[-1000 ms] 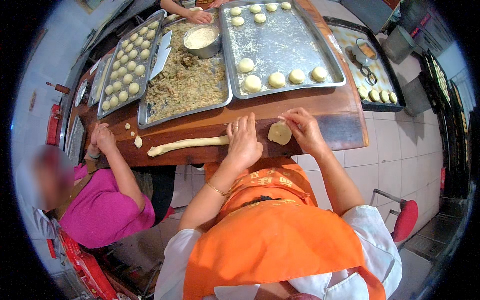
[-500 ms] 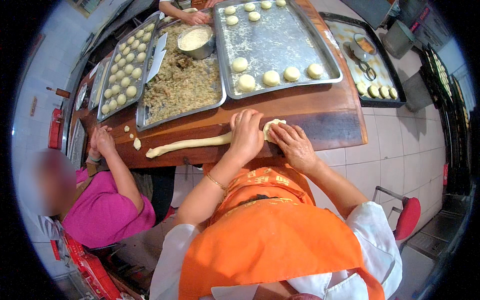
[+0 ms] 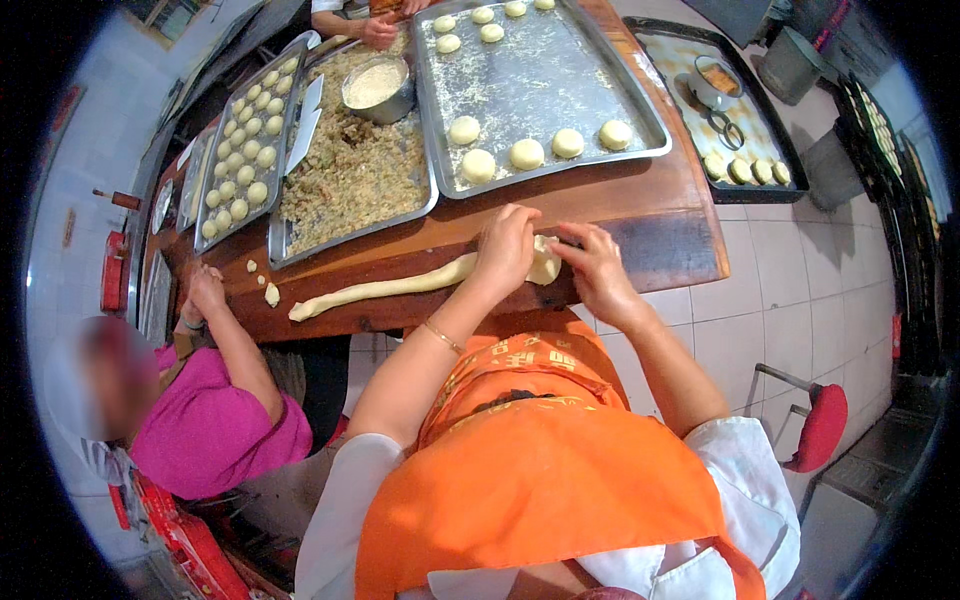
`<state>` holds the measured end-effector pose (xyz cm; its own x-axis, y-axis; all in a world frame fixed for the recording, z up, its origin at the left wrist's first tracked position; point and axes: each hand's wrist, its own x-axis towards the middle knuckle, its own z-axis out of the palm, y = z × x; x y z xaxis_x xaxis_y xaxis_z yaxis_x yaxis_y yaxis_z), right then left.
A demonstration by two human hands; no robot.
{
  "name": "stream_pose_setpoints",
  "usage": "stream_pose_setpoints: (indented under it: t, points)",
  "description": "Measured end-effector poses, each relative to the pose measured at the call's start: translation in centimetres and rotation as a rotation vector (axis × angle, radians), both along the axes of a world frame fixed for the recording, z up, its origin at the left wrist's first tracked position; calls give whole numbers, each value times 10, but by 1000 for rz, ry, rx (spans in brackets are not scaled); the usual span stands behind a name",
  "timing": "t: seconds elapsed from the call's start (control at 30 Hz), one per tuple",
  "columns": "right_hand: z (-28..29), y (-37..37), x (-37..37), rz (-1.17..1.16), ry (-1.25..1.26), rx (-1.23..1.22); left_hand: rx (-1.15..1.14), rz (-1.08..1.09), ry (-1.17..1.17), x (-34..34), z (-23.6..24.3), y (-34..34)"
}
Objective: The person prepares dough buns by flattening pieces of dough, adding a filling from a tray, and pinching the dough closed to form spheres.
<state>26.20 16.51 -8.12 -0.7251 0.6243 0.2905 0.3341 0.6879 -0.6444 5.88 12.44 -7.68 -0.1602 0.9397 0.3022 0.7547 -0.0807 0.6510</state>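
Observation:
A long rope of pale dough (image 3: 390, 283) lies along the near edge of the wooden table, thin at its left tip. My left hand (image 3: 505, 247) is wrapped over its thicker right part, fingers closed and hiding the dough under them. From between my hands a flattened, rounded dough end (image 3: 545, 262) bulges out. My right hand (image 3: 596, 264) grips the right side of this end, thumb and fingertips bent against it. Several small dough scraps (image 3: 272, 294) sit near the rope's left tip.
Beyond my hands stand a metal tray (image 3: 540, 80) with round dough pieces, a tray of crumbly filling (image 3: 345, 190) holding a bowl (image 3: 378, 88), and a tray of dough balls (image 3: 245, 140). A co-worker in magenta (image 3: 220, 430) sits at left; another person's hand (image 3: 378, 32) is across the table.
My right hand has drawn back from lying over the dough end to touching its right side, so more of that end shows. My left hand stays on the rope. The view has shifted slightly.

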Motion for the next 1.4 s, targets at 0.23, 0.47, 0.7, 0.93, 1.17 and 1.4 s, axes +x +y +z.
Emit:
stream_pose_setpoints:
  t: [0.23, 0.47, 0.7, 0.93, 1.17, 1.4]
  points:
    - [-7, -24, -15, -46, -233, 323, 32, 21, -83, -7, -4, 3]
    - [-16, -25, -13, -81, -260, 260, -10, -99, 225, 14, -10, -67]
    - [-9, -24, -13, -82, -301, 222, -42, -140, 449, 21, -17, -81]
    - [-1, -8, 2, -183, -21, 132, -13, -117, 392, 13, 5, -73]
    - [8, -1, 22, -362, 262, -43, -21, -143, -37, 16, 7, 12]
    - [6, -6, 35, -373, 300, -110, -14, -420, 418, 29, -17, 56]
